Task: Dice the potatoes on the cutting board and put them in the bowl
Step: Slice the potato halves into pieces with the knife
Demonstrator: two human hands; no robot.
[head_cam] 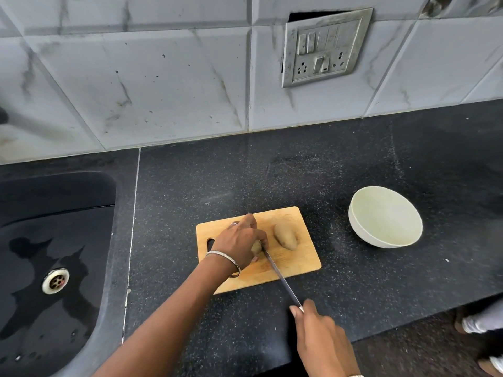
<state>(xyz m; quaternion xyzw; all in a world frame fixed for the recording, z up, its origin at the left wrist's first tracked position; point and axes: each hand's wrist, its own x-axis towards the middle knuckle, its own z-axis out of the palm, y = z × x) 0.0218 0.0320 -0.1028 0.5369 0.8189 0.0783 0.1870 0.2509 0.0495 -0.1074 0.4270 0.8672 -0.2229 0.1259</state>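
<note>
My left hand [239, 244] is curled down over the held potato [256, 247], fingers pinning it to the cutting board [299, 265], so only a sliver of it shows. My right hand [322, 341] is wrapped round the handle of the knife [281, 278], and the blade's tip meets the held potato just beside my left fingers. To cut well, I judge I should tuck those fingertips back behind the knuckles. I should halve the potato first to give it a flat face, and slide the blade further in so more than the tip does the work. The second potato [285, 236] lies whole on the board just to the right, apart from the blade. The bowl [385, 216] sits empty on the counter [353, 172] further right, near enough for a short carry. The sink [54, 240] is well off to the left.
</note>
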